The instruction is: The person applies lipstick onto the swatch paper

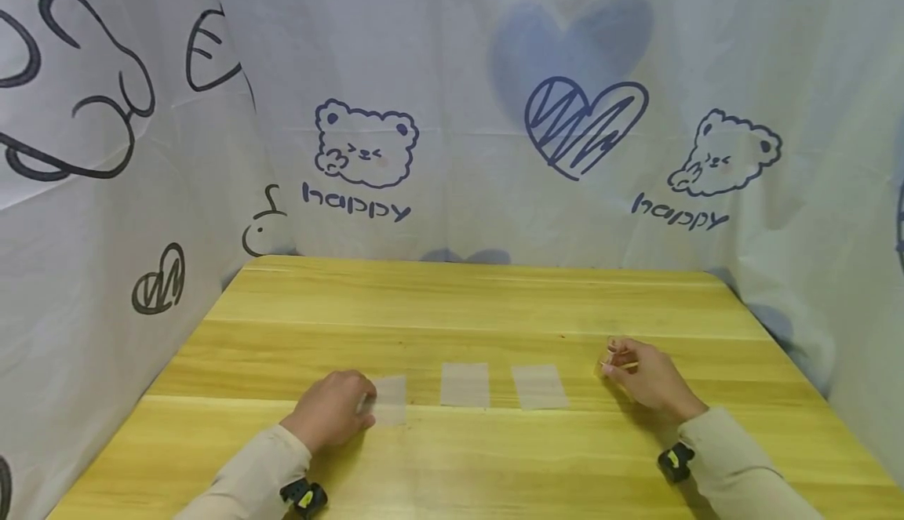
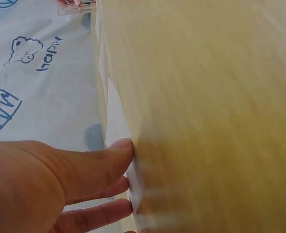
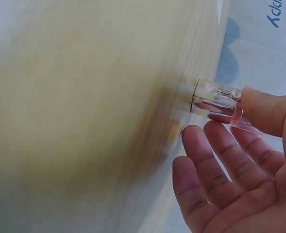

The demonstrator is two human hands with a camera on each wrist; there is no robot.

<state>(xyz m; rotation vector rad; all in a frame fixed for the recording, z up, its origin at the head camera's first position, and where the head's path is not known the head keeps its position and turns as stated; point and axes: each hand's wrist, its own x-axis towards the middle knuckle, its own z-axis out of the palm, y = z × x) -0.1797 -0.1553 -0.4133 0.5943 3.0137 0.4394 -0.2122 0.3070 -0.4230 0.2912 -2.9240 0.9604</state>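
My left hand rests at the left end of a row of thin white paper squares, beside the leftmost paper. In the left wrist view its thumb and fingertips touch the edge of that white paper, which lies on the table. My right hand is off to the right of the row. Between its thumb and fingers it holds a small clear bottle, with gold at the table end and pink toward the hand. Part of the bottle is hidden behind the thumb.
A middle paper and a right paper lie flat between the hands on the yellow wooden table. White cloth with drawn bears and hearts hangs behind the table and at both sides.
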